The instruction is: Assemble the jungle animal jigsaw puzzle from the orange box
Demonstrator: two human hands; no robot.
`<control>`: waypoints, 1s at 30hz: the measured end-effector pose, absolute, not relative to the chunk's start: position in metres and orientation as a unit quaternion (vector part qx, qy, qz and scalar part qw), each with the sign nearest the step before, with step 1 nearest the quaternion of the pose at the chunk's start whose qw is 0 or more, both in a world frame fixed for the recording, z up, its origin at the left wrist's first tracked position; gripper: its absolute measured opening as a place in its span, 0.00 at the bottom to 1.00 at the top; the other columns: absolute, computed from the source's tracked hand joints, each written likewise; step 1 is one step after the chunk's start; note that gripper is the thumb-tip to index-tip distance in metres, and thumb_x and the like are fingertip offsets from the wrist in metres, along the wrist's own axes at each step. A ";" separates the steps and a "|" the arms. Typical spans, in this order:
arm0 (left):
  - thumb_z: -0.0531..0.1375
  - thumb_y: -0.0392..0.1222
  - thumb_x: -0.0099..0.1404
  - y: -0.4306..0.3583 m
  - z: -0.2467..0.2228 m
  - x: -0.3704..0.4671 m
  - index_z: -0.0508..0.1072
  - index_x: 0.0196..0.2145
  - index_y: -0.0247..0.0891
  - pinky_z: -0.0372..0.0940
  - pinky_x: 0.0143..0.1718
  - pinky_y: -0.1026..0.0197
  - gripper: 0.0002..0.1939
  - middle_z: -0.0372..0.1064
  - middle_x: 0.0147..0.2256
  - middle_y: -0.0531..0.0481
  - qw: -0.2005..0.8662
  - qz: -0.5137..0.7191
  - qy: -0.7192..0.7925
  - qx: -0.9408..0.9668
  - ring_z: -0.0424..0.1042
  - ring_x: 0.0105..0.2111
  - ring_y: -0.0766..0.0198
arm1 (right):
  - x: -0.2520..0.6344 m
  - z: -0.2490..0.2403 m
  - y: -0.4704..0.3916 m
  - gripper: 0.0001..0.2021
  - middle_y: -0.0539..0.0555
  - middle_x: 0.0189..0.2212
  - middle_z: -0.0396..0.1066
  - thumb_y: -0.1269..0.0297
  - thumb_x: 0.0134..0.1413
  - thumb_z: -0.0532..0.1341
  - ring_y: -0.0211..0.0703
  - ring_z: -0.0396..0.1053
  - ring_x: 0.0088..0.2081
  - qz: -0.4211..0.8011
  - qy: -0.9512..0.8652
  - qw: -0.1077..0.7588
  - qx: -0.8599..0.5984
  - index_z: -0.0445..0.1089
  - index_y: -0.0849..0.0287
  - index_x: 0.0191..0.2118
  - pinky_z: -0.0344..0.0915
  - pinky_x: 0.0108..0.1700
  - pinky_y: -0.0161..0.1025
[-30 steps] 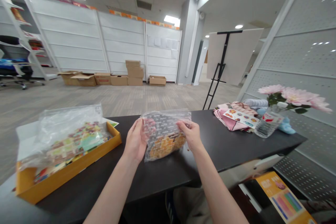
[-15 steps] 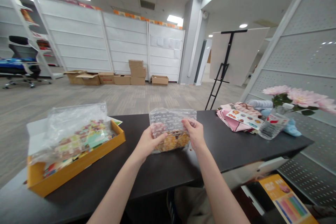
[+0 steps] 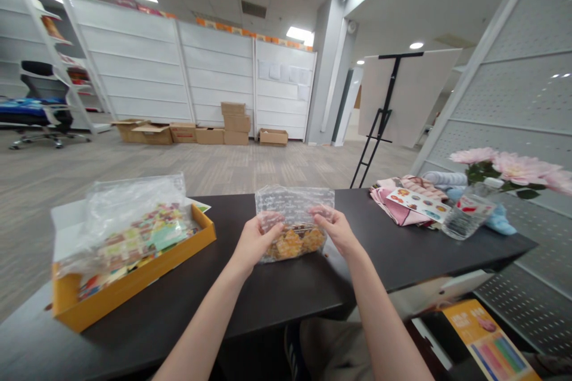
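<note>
nearest, on the right below the tabletop, a flat orange cardboard box with coloured bars printed on it [image 3: 491,336] lies beyond the right forearm. the black, smooth table [image 3: 277,312] stretches ahead.

over it, the left hand [image 3: 252,241] pinches the left side of a clear plastic bag with pale printing [image 3: 292,205], thumb in front and fingers behind. the right hand [image 3: 337,229] pinches the right side between thumb and fingers. small orange-brown pieces [image 3: 290,244] sit in the bag's lower part; whether its bottom edge touches the table, i cannot tell.

the step in hand looks to be steadying the bag upright between both hands (its top edge seems fairly flat, though i cannot tell if it is sealed). the next move, i judge, calls for one pinch to stay firm while the other shifts, with the thin film kept from slipping and the pieces kept low.

left of the hands, a shallow yellow cardboard tray [image 3: 143,278] bears colourful pieces and crumpled clear plastic [image 3: 129,202]. well to the right lie folded pink cloth [image 3: 391,208] and a clear bottle with a red mark [image 3: 469,214]. farther off stand a black easel [image 3: 386,98] and brown cartons [image 3: 235,125].
</note>
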State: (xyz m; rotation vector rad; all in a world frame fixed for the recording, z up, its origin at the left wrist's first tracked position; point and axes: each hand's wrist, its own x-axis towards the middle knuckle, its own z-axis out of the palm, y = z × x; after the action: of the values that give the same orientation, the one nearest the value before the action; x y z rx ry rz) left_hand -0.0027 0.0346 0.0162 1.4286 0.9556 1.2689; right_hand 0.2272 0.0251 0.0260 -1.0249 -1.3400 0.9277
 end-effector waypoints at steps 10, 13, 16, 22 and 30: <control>0.70 0.52 0.54 0.034 0.019 0.001 0.74 0.46 0.34 0.69 0.55 0.47 0.26 0.79 0.46 0.40 0.498 0.537 0.395 0.555 0.77 0.49 0.50 | 0.231 0.011 0.026 0.17 0.57 0.43 0.81 0.54 0.49 0.71 0.54 0.77 0.46 0.352 -0.681 0.459 -0.449 0.81 0.58 0.43 0.70 0.54 0.50; 0.71 0.50 0.54 0.036 0.020 0.002 0.71 0.48 0.36 0.68 0.57 0.46 0.27 0.77 0.49 0.39 0.490 0.557 0.390 0.546 0.76 0.50 0.52 | 0.235 0.010 0.031 0.17 0.57 0.39 0.82 0.52 0.46 0.72 0.52 0.78 0.42 0.350 -0.641 0.502 -0.463 0.82 0.59 0.40 0.72 0.49 0.49; 0.71 0.49 0.53 0.036 0.022 -0.001 0.70 0.48 0.37 0.68 0.56 0.46 0.28 0.75 0.49 0.38 0.483 0.563 0.397 0.541 0.76 0.49 0.53 | 0.258 0.007 0.038 0.21 0.59 0.40 0.81 0.51 0.40 0.75 0.52 0.78 0.41 0.322 -0.553 0.587 -0.496 0.81 0.60 0.38 0.73 0.47 0.47; 0.69 0.50 0.56 0.030 0.026 -0.015 0.71 0.47 0.37 0.69 0.56 0.47 0.24 0.76 0.47 0.40 0.463 0.566 0.404 0.551 0.77 0.48 0.55 | 0.360 -0.006 0.037 0.33 0.66 0.41 0.80 0.43 0.39 0.71 0.58 0.77 0.41 0.048 -0.347 0.679 -0.645 0.79 0.66 0.45 0.73 0.43 0.51; 0.68 0.51 0.58 0.024 0.020 -0.035 0.71 0.46 0.38 0.72 0.52 0.50 0.22 0.77 0.43 0.43 0.425 0.552 0.421 0.581 0.78 0.44 0.56 | 0.458 -0.033 0.031 0.29 0.72 0.38 0.79 0.47 0.45 0.66 0.63 0.76 0.39 -0.088 -0.262 0.559 -0.782 0.78 0.71 0.44 0.70 0.43 0.52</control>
State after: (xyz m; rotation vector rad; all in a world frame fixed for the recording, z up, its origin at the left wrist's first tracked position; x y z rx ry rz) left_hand -0.0350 0.0235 0.0199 1.4543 1.0523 1.3804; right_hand 0.4583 0.0311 -0.0330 -1.8433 -0.6167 -0.2071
